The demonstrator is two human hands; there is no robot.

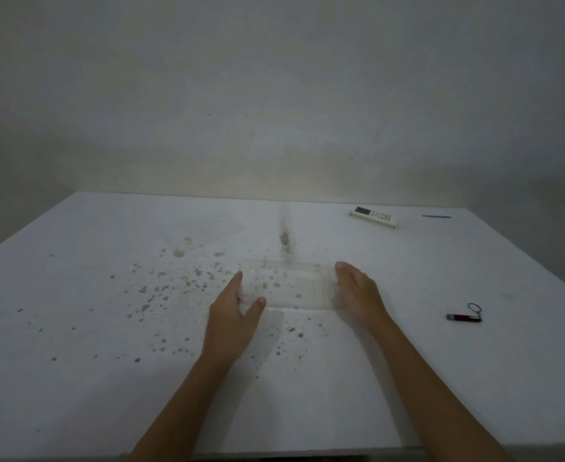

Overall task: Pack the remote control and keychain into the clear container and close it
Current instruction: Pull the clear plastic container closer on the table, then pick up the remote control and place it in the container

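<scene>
Wall (274,95): plain, off-white, faintly marked, behind the far edge of the table.

Table (74,378): white top, the largest surface, speckled with brown-grey stains across its middle and streaked by a dark smear running from the far edge toward the centre.

Left hand (232,323): bare forearm reaching in from the near edge; hand spread, fingers extended along the left end of the clear container, thumb laid against its near left corner. Touching the box, but not closed round it.

Right hand (357,290): bare forearm likewise; hand open and slightly cupped, palm turned inward, fingers against the right end of the container. Whether it presses or merely rests cannot be told.

Clear container (287,288): rectangular, transparent, lying flat at the table's centre between the two hands; stains show through it. No contents visible inside. Whether a lid is on it cannot be told, the outline being faint.

Remote control (373,217): white, with a dark display at its left end, lying near the far edge, right of centre, well apart from the container.

Keychain (465,316): dark red body with a metal ring at its right end, lying on the table to the right, well apart from the container and right hand.

Blue strip (436,216): thin, flat, right of the remote control.
</scene>
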